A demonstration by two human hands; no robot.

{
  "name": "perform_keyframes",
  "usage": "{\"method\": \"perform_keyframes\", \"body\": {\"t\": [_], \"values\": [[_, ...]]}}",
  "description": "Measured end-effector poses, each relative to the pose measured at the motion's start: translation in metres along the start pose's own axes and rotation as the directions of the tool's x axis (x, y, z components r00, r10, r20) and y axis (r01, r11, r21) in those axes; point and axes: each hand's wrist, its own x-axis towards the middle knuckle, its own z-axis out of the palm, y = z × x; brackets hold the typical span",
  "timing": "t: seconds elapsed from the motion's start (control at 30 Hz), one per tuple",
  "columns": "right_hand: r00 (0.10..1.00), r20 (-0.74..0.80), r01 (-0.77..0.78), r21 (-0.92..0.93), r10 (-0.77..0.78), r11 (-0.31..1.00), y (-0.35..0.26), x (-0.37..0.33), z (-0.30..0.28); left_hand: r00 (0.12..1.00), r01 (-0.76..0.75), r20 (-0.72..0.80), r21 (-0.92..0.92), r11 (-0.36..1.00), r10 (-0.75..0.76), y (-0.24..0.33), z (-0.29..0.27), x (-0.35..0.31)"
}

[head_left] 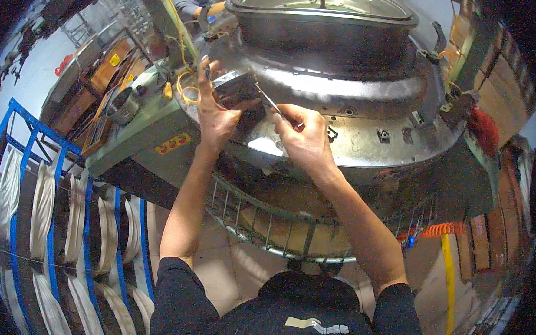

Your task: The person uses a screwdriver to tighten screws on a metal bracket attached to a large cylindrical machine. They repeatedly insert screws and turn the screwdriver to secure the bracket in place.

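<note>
My left hand (216,119) grips the left end of a dark metal block (234,85) with a shiny top edge, thumb along its near side and a finger up its left side. The block sits on the front left of a round metal machine (361,115). My right hand (306,136) is closed around a thin-shafted metal tool (267,98), whose tip points up and left at the block's right end. Its handle is hidden in my fingers, and whether the tip touches the block I cannot tell.
A large ring with a glassy top (321,15) rises behind. At left are a green beam with a button panel (173,143) and a blue rack (53,211) of white cloth strips. A curved rail (271,228) runs below. Another person (195,3) stands at the far left.
</note>
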Motion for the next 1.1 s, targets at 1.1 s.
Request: {"method": "perform_keyframes", "body": {"t": [1.1], "values": [[0.994,0.038,-0.110,0.145,0.105,0.983,0.005,0.004,-0.005,0.455,-0.877,0.863,0.390,0.281,0.222,0.006,-0.064,0.009]]}}
